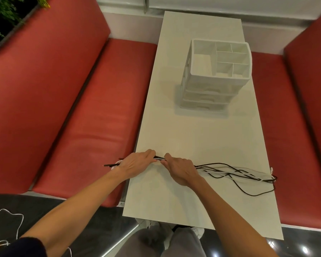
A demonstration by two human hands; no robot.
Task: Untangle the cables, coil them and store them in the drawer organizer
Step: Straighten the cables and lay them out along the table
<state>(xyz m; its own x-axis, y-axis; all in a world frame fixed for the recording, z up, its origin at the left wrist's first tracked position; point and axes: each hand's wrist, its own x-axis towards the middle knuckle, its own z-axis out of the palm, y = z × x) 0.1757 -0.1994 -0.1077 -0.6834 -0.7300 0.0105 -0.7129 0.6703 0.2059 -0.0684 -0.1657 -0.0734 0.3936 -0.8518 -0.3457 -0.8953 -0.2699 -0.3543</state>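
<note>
A bundle of black and white cables (235, 172) lies across the near part of the white table (193, 130), its looped end reaching the right edge. My left hand (135, 164) and my right hand (180, 170) both grip the bundle side by side near the table's left edge. Short cable ends (111, 165) stick out past my left hand, over the seat. One black strand (256, 193) droops in a loop toward me at the right. The white drawer organizer (214, 76) stands upright at the far middle of the table, its top compartments showing nothing inside and its drawers closed.
Red padded benches run along the left (72, 108) and the right (295, 127) of the narrow table. A thin white cord (19, 225) lies on the dark floor at bottom left. My legs and shoes (167, 236) are below the table's near edge.
</note>
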